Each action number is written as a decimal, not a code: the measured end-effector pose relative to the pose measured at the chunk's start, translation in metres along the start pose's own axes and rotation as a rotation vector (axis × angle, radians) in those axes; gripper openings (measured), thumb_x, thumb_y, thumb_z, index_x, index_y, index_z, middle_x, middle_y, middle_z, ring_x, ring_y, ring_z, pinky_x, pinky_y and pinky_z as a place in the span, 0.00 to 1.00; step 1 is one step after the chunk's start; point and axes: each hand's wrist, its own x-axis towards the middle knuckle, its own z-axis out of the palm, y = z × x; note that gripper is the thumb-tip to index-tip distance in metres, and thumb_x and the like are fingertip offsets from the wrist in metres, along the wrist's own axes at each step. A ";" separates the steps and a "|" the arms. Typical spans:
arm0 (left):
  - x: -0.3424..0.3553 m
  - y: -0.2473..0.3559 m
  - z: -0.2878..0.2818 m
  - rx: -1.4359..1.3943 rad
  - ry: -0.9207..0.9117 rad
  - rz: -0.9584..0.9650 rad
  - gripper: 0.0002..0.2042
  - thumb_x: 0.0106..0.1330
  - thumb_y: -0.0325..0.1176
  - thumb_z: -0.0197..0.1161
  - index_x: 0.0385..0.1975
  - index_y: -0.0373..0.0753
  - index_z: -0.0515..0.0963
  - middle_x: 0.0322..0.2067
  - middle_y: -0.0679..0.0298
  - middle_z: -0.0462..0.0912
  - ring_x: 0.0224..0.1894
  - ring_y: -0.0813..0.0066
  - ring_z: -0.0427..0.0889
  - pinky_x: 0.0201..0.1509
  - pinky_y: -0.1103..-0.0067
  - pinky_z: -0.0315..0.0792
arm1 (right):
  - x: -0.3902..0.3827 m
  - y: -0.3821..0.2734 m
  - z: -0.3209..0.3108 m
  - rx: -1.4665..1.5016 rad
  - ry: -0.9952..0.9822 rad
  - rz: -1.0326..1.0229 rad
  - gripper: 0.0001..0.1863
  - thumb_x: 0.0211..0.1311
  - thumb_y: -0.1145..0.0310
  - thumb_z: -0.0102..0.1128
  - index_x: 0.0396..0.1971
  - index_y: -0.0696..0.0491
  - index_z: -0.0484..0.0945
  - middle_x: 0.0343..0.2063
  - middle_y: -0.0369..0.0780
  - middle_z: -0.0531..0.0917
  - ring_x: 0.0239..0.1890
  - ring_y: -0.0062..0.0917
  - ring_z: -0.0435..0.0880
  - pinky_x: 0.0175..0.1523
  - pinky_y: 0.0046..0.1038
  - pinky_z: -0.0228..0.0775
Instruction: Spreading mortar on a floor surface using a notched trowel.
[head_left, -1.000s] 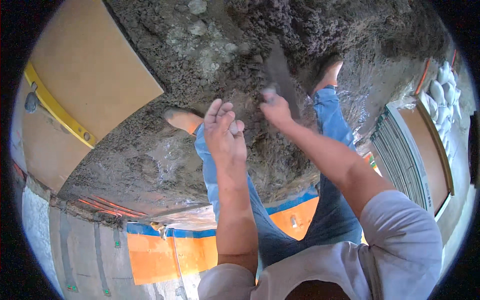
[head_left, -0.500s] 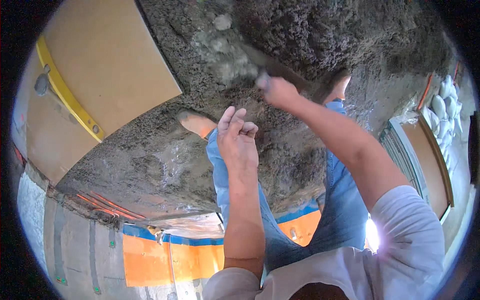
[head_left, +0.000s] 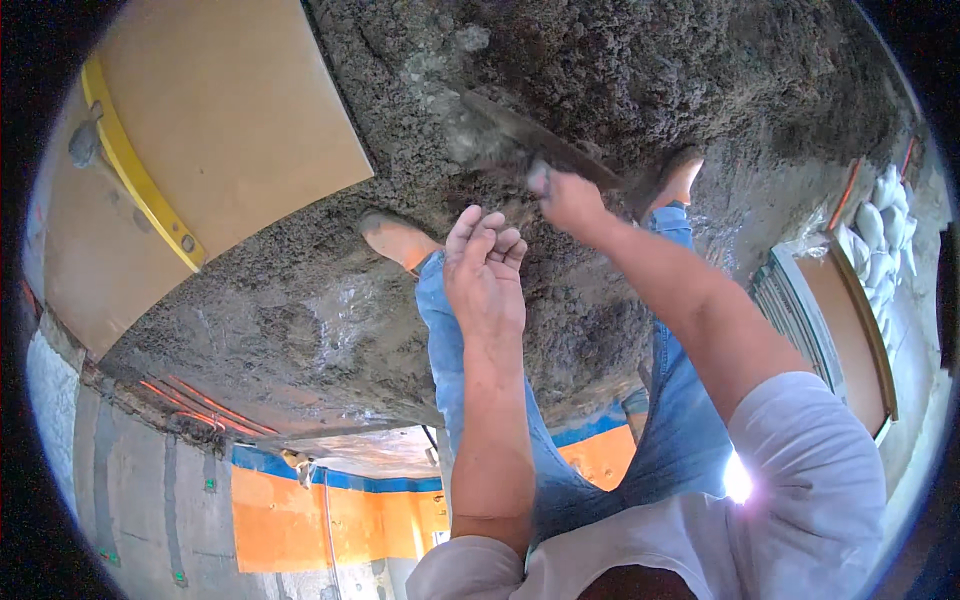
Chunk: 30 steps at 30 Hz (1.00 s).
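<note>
My right hand grips a long flat trowel, its blade lying low over the rough grey mortar. A paler, powdery patch spreads by the blade's far left end. Palm up and fingers loosely bent, my left hand hangs empty in the air above the mortar, between my feet and nearer to me than the trowel. A large beige tile lies at the far left, its edge beside the mortar.
Across the tile rests a yellow spirit level, with a grey round-headed tool next to it. My shoes stand in the mortar. Stacked tiles and white bags are at the right; orange pipes run at the left.
My right hand and the trowel have come slightly right and toward me, and the blade is less blurred. My left hand stays raised, nearly unmoved. The whole view has shifted a little.
</note>
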 end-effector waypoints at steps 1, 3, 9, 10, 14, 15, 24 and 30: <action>0.002 0.004 0.000 0.001 -0.006 0.014 0.16 0.62 0.23 0.52 0.51 0.36 0.67 0.38 0.60 0.78 0.33 0.72 0.78 0.40 0.73 0.75 | -0.007 -0.002 0.000 0.007 0.002 -0.013 0.14 0.46 0.63 0.56 0.31 0.55 0.78 0.26 0.51 0.81 0.32 0.47 0.81 0.41 0.43 0.74; 0.002 0.009 0.002 0.000 0.006 0.024 0.16 0.62 0.23 0.52 0.51 0.36 0.67 0.38 0.60 0.78 0.33 0.72 0.78 0.40 0.74 0.75 | -0.021 -0.001 -0.004 0.001 -0.060 0.162 0.14 0.46 0.63 0.59 0.33 0.55 0.77 0.29 0.52 0.81 0.34 0.49 0.80 0.43 0.45 0.72; -0.003 0.003 0.003 -0.035 -0.018 -0.004 0.15 0.62 0.24 0.53 0.50 0.36 0.67 0.37 0.60 0.79 0.32 0.72 0.79 0.38 0.75 0.75 | 0.128 -0.069 -0.108 0.070 0.527 -0.286 0.19 0.47 0.67 0.52 0.42 0.52 0.76 0.27 0.52 0.81 0.29 0.46 0.81 0.36 0.40 0.75; -0.003 0.007 0.000 -0.035 0.005 0.007 0.15 0.62 0.24 0.54 0.49 0.36 0.67 0.37 0.60 0.79 0.32 0.72 0.79 0.38 0.75 0.75 | 0.146 -0.100 -0.127 0.136 0.463 -0.255 0.19 0.46 0.67 0.51 0.42 0.53 0.76 0.25 0.51 0.81 0.25 0.44 0.81 0.34 0.38 0.76; -0.004 0.011 -0.005 -0.048 0.007 0.017 0.15 0.62 0.24 0.53 0.49 0.35 0.67 0.36 0.60 0.79 0.32 0.72 0.79 0.38 0.75 0.75 | 0.150 -0.130 -0.123 0.177 0.012 -0.035 0.15 0.45 0.66 0.50 0.35 0.53 0.78 0.24 0.50 0.81 0.22 0.43 0.82 0.32 0.37 0.76; -0.003 0.006 -0.001 -0.057 0.002 0.001 0.15 0.62 0.24 0.53 0.49 0.36 0.67 0.36 0.60 0.79 0.32 0.72 0.79 0.38 0.75 0.75 | 0.145 -0.105 -0.113 0.018 0.063 -0.234 0.13 0.45 0.67 0.51 0.32 0.53 0.79 0.27 0.51 0.81 0.29 0.47 0.82 0.38 0.41 0.75; 0.001 0.015 -0.005 -0.078 0.013 0.016 0.14 0.63 0.24 0.52 0.49 0.37 0.68 0.36 0.61 0.79 0.32 0.71 0.80 0.37 0.75 0.76 | 0.005 -0.015 -0.106 -0.165 -0.224 0.069 0.14 0.47 0.68 0.51 0.36 0.50 0.78 0.34 0.51 0.81 0.39 0.45 0.81 0.44 0.43 0.74; -0.002 0.008 -0.002 -0.112 -0.005 -0.009 0.15 0.62 0.25 0.55 0.49 0.37 0.69 0.35 0.61 0.79 0.32 0.72 0.79 0.37 0.74 0.76 | 0.151 -0.108 -0.167 -0.105 0.312 -0.416 0.19 0.47 0.72 0.47 0.42 0.50 0.77 0.29 0.50 0.81 0.34 0.45 0.81 0.40 0.42 0.73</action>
